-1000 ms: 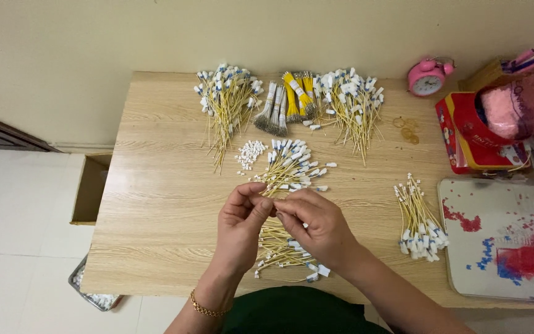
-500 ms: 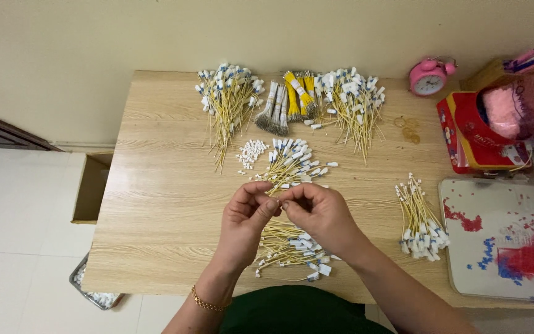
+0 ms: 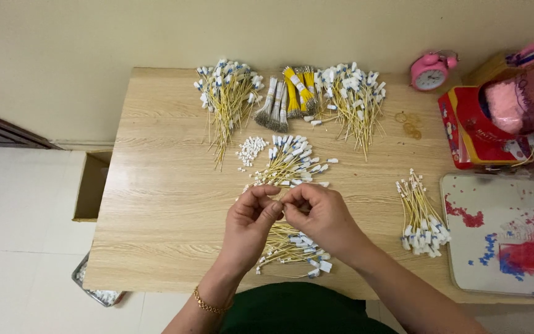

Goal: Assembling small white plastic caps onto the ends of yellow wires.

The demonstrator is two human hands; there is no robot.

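Observation:
My left hand (image 3: 251,224) and my right hand (image 3: 319,216) meet fingertip to fingertip over the middle of the wooden table (image 3: 162,204). Between the pinched fingers is a thin yellow wire with a small white connector; it is mostly hidden. Just beyond the hands lies a fan of yellow wires with white ends (image 3: 292,161). Under my right hand rests another pile of the same wires (image 3: 295,250). A small heap of loose white connectors (image 3: 250,149) sits to the left of the fan.
Big wire piles lie at the back left (image 3: 227,99) and back right (image 3: 353,99), with bound yellow and grey bundles (image 3: 285,96) between. A tied bunch (image 3: 421,216), a white tray (image 3: 495,235), a red box (image 3: 477,130) and a pink clock (image 3: 431,71) stand right.
Both hands have stayed together at the table's middle, shifting slightly away from me toward the fan of wires. The piles have not moved.

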